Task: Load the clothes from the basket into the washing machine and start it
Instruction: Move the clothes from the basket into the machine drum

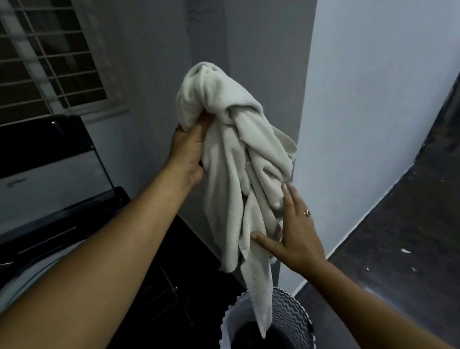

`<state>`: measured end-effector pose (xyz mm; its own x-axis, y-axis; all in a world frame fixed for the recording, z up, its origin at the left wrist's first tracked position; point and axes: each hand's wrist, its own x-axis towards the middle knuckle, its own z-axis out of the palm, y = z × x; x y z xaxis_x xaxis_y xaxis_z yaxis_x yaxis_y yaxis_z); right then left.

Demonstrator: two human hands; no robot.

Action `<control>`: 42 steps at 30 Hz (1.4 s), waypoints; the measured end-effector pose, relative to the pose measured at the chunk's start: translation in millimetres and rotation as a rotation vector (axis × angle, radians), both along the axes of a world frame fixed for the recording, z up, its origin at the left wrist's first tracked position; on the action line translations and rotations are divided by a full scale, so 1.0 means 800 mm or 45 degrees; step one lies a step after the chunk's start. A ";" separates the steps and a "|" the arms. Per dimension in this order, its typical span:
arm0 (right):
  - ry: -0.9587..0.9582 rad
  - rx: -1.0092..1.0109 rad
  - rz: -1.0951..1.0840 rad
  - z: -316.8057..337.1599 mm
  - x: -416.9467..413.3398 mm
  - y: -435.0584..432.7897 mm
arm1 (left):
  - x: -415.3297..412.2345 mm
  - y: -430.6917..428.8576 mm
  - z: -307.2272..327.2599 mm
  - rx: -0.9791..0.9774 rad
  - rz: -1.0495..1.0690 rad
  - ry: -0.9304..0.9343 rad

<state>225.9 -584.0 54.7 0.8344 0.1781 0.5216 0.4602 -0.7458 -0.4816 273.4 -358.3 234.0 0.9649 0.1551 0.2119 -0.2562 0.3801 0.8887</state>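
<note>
The white cloth (239,167) hangs bunched in the air, its lowest tip reaching down over the open mouth of the basket (291,310). The left hand (188,150) is clenched on the cloth near its top. The right hand (293,233) is spread flat, fingers touching the lower folds without gripping. At the left stands the washing machine (39,196), its dark lid raised.

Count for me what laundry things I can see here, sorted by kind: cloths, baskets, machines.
Crumpled white cloth, gripped by the left hand and touched by the right hand: 1
Round basket with grey zigzag weave: 1
Black-lidded white washing machine: 1
Total: 3
</note>
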 end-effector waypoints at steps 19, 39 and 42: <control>0.919 1.386 0.243 0.155 0.081 0.300 | -0.088 0.378 -0.033 -0.130 0.086 0.075; 1.242 0.450 0.442 -0.048 0.047 0.579 | -0.196 0.603 -0.298 0.213 0.459 1.095; 1.349 0.033 0.305 -0.083 0.052 0.582 | -0.201 0.617 -0.330 0.536 0.372 1.161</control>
